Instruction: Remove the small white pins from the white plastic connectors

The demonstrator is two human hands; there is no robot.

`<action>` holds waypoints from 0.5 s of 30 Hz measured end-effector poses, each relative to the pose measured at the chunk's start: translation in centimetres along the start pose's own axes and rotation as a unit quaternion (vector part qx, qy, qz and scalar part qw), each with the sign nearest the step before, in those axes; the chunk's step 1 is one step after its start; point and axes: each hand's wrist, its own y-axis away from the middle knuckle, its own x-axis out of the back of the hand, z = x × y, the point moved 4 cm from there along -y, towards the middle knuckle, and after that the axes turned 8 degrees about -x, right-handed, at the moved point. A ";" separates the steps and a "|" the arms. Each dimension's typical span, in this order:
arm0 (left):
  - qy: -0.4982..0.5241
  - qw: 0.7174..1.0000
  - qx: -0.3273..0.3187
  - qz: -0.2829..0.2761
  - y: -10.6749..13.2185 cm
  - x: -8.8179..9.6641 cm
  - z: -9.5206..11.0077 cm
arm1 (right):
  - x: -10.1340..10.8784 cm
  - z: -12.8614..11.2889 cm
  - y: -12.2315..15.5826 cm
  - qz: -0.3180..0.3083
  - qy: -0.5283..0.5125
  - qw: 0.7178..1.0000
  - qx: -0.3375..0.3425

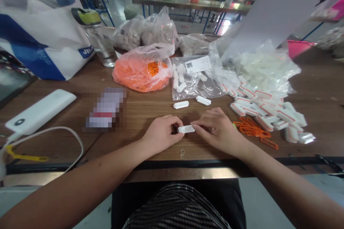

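Between my two hands is a small white plastic casing point(186, 128), held just above the wooden table. My left hand point(163, 130) pinches its left end between thumb and fingers. The fingers of my right hand point(215, 128) close on its right end. Just beyond lie two similar white casings, one on the left point(181, 105) and one on the right point(203, 100). By my right wrist rests a small heap of orange plastic frames point(249, 128). Past it is a pile of white casings with orange edging point(268, 109).
An orange-filled plastic bag point(142, 71) and a clear labelled bag point(199, 78) of white parts lie ahead. At left are a white power bank point(40, 111) with its cable, a blurred-out object point(106, 109), a water bottle point(100, 43) and a paper bag point(45, 35).
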 end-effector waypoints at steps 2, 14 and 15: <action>0.005 1.000 -0.003 0.003 0.0 0.0 0.0 | -0.1 -0.3 0.3 0.005 0.040 0.999 0.012; -0.012 1.000 0.001 -0.003 0.0 0.0 -0.5 | 2.7 6.5 0.4 -0.017 0.003 0.986 -0.169; -0.014 1.000 0.000 -0.004 0.0 0.0 -0.5 | 2.8 7.8 0.4 -0.044 0.003 0.982 -0.186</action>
